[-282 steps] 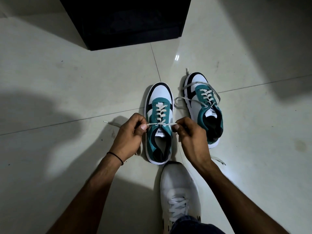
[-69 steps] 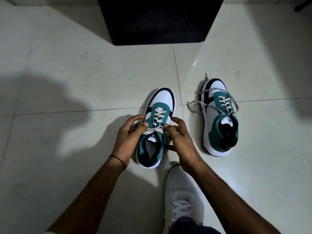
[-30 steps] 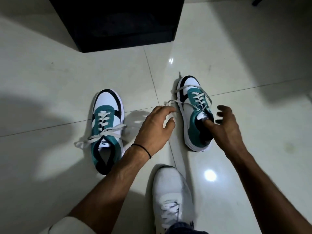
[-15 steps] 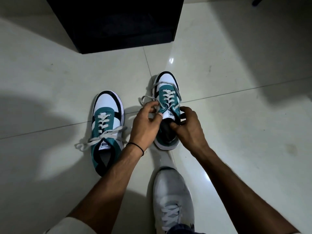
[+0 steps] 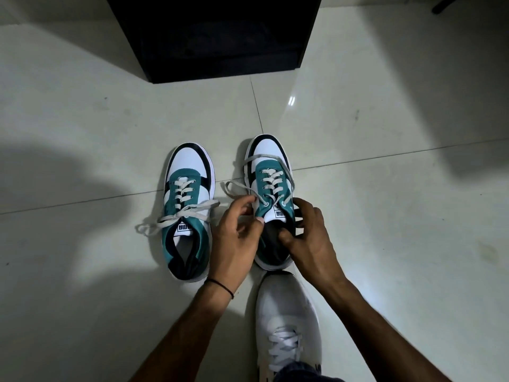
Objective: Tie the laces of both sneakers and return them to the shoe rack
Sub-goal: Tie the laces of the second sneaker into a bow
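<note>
Two teal, white and black sneakers stand side by side on the floor, toes pointing away from me. The left sneaker (image 5: 190, 208) has its laces tied in a loose bow across the tongue. The right sneaker (image 5: 271, 188) has loose laces (image 5: 239, 186) trailing to its left and over its toe. My left hand (image 5: 237, 238) grips this sneaker's left side near the collar. My right hand (image 5: 307, 238) grips its right side, thumb inside the opening.
A black shoe rack (image 5: 214, 37) stands on the floor straight ahead, beyond the sneakers. My own white-shoed foot (image 5: 286, 312) rests just behind the right sneaker. Pale glossy floor tiles (image 5: 385, 216) stretch to both sides.
Since half a second ago the right sneaker sits closer beside the left one, and both hands keep hold of its collar. The left sneaker has not moved.
</note>
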